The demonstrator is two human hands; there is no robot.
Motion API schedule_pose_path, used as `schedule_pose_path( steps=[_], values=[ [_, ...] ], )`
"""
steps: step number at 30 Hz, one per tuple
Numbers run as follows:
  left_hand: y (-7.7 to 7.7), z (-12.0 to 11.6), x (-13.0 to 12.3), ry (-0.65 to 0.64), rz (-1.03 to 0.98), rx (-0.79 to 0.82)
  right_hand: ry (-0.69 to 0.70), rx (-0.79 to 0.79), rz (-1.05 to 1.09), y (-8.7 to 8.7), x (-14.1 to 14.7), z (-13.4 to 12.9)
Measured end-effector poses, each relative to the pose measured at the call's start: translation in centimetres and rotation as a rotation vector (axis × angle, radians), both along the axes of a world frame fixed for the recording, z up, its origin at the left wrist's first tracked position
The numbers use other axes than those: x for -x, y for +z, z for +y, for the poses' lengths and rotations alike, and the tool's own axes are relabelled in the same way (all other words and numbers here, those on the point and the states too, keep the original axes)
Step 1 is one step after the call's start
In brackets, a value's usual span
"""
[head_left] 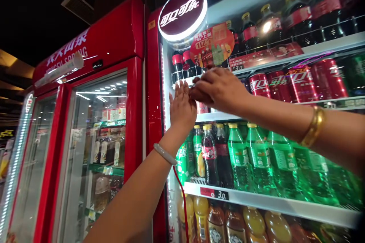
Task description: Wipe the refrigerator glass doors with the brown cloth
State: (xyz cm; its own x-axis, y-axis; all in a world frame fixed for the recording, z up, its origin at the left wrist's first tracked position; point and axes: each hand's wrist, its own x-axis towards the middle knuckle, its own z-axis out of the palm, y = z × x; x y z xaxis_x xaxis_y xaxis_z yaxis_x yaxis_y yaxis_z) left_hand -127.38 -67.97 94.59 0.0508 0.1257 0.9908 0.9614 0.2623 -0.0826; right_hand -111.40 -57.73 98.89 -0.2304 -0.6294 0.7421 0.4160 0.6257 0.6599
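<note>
My left hand (pixel 183 108) is raised in front of the drinks cooler, its fingers stretched upward and lying flat. A pale bangle (pixel 164 154) circles that wrist. Just to its right, my right hand (pixel 219 89) has its fingers curled over, their tips at the left hand's edge. What the right fingers hold, if anything, is hidden. Behind the hands are small dark-drink bottles with red caps (pixel 177 64) and red cola cans (pixel 259 85). Below stand a cola bottle (pixel 209 155) and green soda bottles (pixel 238 155). I wear a gold bangle (pixel 315 126) on my right arm.
A round lit sign (pixel 182 13) juts from the cooler's upper left, above an orange promotional card (pixel 212 45). To the left stands a second red cooler (pixel 135 95) with glass doors. A red cord (pixel 184 205) hangs below my left wrist. Yellow drinks (pixel 201 212) fill a lower shelf.
</note>
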Motion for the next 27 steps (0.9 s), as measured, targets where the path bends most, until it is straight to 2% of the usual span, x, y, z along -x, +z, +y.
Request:
schedule_pose_path(
  steps=[2,4,8,10,11,15,16,18,21,22,24,27],
  values=[
    [-0.2,0.3,-0.1,0.010,0.045,0.025,-0.003,-0.080,-0.097,-1.6,-1.0,0.4],
    [-0.4,0.7,-0.4,0.019,0.062,0.042,-0.010,-0.120,-0.140,-1.6,-2.1,1.3],
    [0.2,1.7,-1.5,0.004,-0.016,0.012,0.009,-0.008,0.052,2.1,-3.7,3.3],
    [0.8,2.0,-2.0,0.002,-0.025,0.006,0.046,0.038,0.124,2.6,-3.9,3.5],
    [1.0,2.2,-2.2,0.003,-0.016,0.007,0.056,0.028,0.102,2.0,-4.0,3.4],
    [1.1,2.4,-2.6,-0.005,0.035,0.001,0.010,-0.124,-0.182,-2.5,-4.7,2.9],
    [1.1,2.4,-2.7,-0.012,0.041,-0.003,-0.009,-0.153,-0.226,-3.0,-5.1,3.0],
    [1.2,2.7,-3.1,-0.022,0.036,-0.004,-0.034,-0.151,-0.210,-2.6,-6.1,3.7],
    [1.2,3.3,-4.4,-0.030,0.028,0.002,-0.022,-0.017,0.002,-0.4,-7.4,5.1],
    [1.0,3.5,-4.9,-0.034,0.036,0.003,-0.012,0.028,0.070,-0.2,-7.7,5.3],
    [0.3,3.8,-5.9,-0.038,0.073,0.013,-0.014,0.063,0.102,-1.1,-8.1,5.3],
    [-1.5,4.1,-7.0,-0.023,0.162,0.065,-0.063,-0.021,-0.069,-4.1,-8.9,4.8]
  ],
)
